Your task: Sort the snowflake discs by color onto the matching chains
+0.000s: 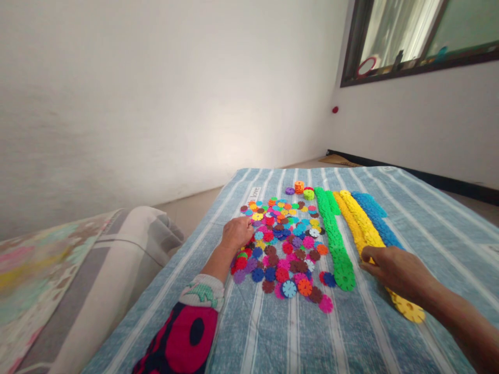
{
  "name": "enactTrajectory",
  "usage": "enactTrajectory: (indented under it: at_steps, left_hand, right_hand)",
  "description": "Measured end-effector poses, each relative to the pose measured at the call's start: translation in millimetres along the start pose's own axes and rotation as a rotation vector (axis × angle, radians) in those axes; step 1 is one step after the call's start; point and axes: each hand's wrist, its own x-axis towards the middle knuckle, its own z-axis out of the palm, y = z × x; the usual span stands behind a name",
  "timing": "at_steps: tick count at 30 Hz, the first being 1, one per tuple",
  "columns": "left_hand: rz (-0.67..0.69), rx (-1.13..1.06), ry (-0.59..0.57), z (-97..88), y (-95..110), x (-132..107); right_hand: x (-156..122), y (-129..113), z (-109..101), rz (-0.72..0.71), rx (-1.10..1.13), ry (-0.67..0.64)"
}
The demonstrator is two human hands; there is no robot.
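Many flat, notched plastic discs in mixed colours form a loose pile (286, 244). My left hand (236, 232) is at the pile's left edge, its fingers curled closed among the discs; whether a disc is inside them is hidden. Over the yellow row of overlapping discs (360, 223) is my right hand (397, 271), thumb and fingers closed, with what they hold out of sight. A yellow disc end (407, 309) shows below that hand. Left of it runs a green row (335, 244), and a blue row (376, 218) lies on its far right.
A blue-and-white striped cloth (273, 337) covers the table. Small stacks of orange discs (299, 187) and lime discs (309, 194) stand at the back, beside purple discs (290, 191). A draped grey-and-white cover (117, 265) is at the left. Walls rise behind, with a window (421, 39) upper right.
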Motion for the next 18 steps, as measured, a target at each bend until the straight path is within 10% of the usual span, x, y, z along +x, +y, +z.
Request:
enactTrajectory:
  at_steps: [18]
  left_hand:
    - [-0.073, 0.011, 0.025, -12.8, 0.6, 2.0]
  right_hand:
    - [-0.7, -7.7, -3.0, -0.021, -0.008, 0.073]
